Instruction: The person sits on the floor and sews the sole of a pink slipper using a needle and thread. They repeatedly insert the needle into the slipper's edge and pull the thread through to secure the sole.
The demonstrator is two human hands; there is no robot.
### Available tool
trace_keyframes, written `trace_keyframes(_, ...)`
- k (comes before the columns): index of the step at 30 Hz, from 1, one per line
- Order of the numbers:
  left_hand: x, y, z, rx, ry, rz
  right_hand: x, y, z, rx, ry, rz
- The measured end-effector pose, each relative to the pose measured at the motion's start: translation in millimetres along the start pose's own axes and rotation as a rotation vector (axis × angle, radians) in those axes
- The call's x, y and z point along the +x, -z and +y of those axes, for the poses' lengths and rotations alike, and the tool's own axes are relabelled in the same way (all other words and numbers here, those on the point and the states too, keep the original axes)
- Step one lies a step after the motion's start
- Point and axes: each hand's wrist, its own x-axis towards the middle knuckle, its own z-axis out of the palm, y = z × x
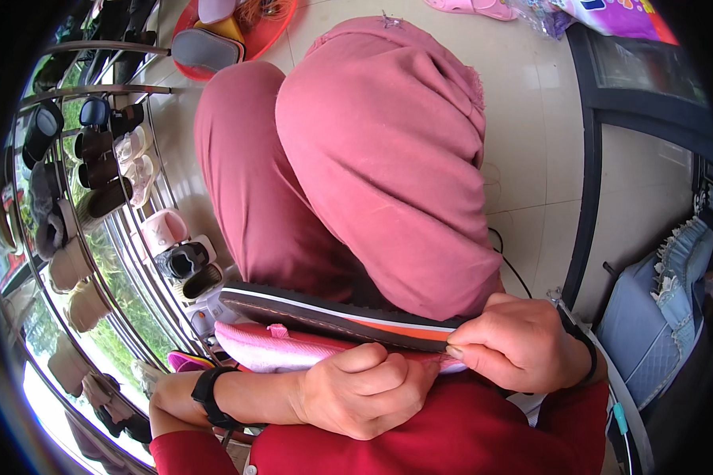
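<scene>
A shoe sole [338, 320], dark with white and orange bands along its edge, lies across my lap on its side. A stitched seam runs along the sole's edge. Against it, on the side nearer my body, is a pink fabric shoe upper [261, 350] with a small pink tab. My right hand [511, 344] pinches the right end of the sole between thumb and fingers, where sole and fabric meet. My left hand [368, 389] is curled with its fingers closed on the pink fabric just left of there. What lies inside the left fist is hidden.
A metal shoe rack [148, 154] with many shoes stands left, by a window. Beyond my knees is a red basin [267, 41] holding soles [205, 50]. On the right are a dark-framed table [591, 148], a blue lace-trimmed cover [647, 314] and a black cable [514, 270].
</scene>
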Motion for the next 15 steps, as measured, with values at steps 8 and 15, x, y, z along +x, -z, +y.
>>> trace_keyframes(8,-1.1,1.0,-0.9,-0.009,0.003,-0.003,0.7,-0.3,-1.8,-0.012,-0.003,-0.017)
trace_keyframes(15,-0.5,5.1,-0.4,-0.037,0.017,-0.042,-0.2,0.4,-1.8,0.008,-0.024,-0.005)
